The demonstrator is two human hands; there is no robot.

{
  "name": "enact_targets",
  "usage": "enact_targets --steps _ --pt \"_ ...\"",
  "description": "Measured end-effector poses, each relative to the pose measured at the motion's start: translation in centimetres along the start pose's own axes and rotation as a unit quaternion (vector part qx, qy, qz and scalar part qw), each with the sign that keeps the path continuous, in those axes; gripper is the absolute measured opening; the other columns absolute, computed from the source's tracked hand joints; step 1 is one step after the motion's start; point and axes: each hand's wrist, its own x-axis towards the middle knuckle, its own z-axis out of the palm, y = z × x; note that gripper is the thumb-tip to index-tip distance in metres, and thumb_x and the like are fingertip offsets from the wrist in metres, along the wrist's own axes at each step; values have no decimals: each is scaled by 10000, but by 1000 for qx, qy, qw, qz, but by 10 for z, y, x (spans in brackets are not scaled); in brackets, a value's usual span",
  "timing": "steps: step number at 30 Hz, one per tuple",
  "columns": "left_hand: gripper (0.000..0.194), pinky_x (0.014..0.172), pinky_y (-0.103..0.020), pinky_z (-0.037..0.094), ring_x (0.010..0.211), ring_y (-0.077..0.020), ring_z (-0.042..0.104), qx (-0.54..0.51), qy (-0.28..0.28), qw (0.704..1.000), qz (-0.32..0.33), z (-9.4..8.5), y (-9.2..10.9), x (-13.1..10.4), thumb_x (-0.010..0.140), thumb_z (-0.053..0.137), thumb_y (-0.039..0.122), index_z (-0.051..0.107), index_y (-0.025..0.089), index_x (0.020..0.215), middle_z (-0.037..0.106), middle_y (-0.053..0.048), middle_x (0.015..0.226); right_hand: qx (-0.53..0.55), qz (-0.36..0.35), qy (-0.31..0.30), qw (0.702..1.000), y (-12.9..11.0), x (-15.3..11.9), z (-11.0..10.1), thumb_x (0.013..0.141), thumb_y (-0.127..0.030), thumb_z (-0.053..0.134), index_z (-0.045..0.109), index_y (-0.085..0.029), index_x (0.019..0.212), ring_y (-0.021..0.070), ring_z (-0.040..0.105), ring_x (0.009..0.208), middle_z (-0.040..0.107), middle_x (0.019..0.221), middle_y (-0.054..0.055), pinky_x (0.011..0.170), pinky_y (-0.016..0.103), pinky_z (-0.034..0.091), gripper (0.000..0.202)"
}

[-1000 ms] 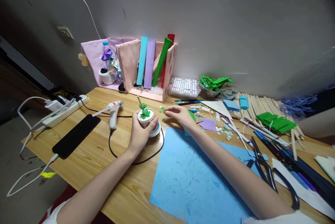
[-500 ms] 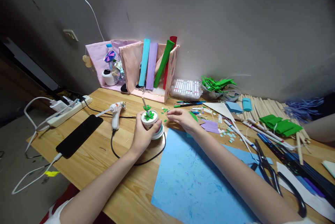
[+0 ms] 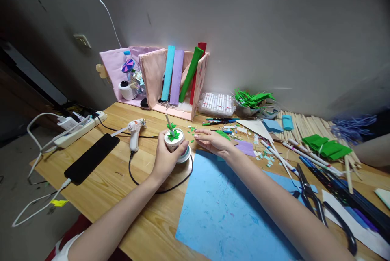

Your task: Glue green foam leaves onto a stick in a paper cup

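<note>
My left hand (image 3: pixel 164 157) is wrapped round a small white pot (image 3: pixel 179 140), steadying it upright on the table. From its white top rises a thin stick (image 3: pixel 168 120) with green leaf pieces (image 3: pixel 174 135) set round its base. To the right, my right hand (image 3: pixel 213 141) hovers low over the table with its fingers stretched out and slightly apart; I see nothing between them. Several small loose green leaves (image 3: pixel 191 129) lie just left of its fingertips. Under the pot's right side shows a round white rim (image 3: pixel 185 157).
A glue gun (image 3: pixel 135 133) and a black phone (image 3: pixel 92 158) lie at left, the gun's black cable looping round the pot. Blue paper (image 3: pixel 225 208) covers the front middle. Scissors (image 3: pixel 310 194), pens and paper scraps lie at right. Behind stands a pink box (image 3: pixel 152 74) with crepe rolls.
My right hand has turned slightly, and its fingers have spread from a near pinch beside the loose leaves. My left hand and the pot have barely moved.
</note>
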Motion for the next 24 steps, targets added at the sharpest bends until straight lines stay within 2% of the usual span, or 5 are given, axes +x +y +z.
enact_targets --steps 6,10,13,16,24 --pt "490 854 -299 418 921 -176 579 4 3 1000 2 0 0 0 660 715 430 457 206 1010 596 -29 974 -43 -14 -37 998 -11 -12 10 621 -170 756 701 -163 774 119 624 701 675 736 17 772 279 517 163" --pt "474 840 -290 425 912 -171 575 11 -1 1000 9 -1 3 -1 672 712 413 455 205 1011 588 -24 971 -137 -134 -29 981 -26 -25 22 660 -226 740 674 -162 761 129 601 718 660 749 5 750 281 485 137" --pt "446 822 -283 434 884 -166 589 2 -16 1000 15 -1 5 -2 688 705 397 456 208 1006 600 -17 949 -236 -271 -8 933 -39 -40 31 745 -255 675 638 -175 764 154 610 740 655 763 15 729 296 489 90" --pt "452 816 -278 435 884 -166 593 -14 -36 999 13 -1 7 -4 691 705 396 457 212 1021 611 -18 954 -309 -364 6 879 -49 -56 40 814 -208 611 630 -192 804 160 614 772 648 806 24 745 298 498 27" --pt "421 795 -258 423 887 -166 567 -16 -83 996 23 1 6 -7 695 709 374 471 206 1000 586 -15 949 -442 -530 22 723 -46 -71 52 854 -115 550 611 -184 835 166 593 714 653 770 39 647 298 482 94"
